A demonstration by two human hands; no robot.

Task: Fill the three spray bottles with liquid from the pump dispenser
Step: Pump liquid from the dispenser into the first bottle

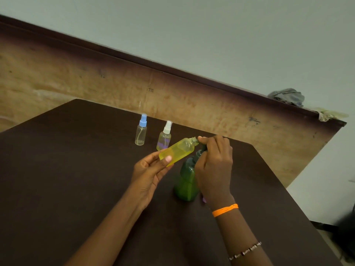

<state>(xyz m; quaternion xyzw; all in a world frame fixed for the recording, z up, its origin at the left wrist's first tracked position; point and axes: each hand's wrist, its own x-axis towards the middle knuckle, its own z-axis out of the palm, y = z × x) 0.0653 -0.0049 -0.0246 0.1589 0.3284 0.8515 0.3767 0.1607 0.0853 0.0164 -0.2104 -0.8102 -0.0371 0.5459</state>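
My left hand (148, 172) holds a small uncapped spray bottle (179, 150) tilted, its open neck up against the nozzle of the green pump dispenser (185, 186). The bottle looks yellow-green with liquid inside. My right hand (214, 162) rests on the dispenser's pump head, fingers curled over it and hiding most of it. Behind them stand two capped spray bottles: a clear one with a blue cap (141, 130) and one with a white cap (165, 136) showing a purple tint low down.
All of it sits on a dark brown table (76, 179), whose right edge drops off near my right arm. A wooden panel (96, 81) rises behind the table. A grey cloth (287, 96) lies on the panel's top edge at the far right.
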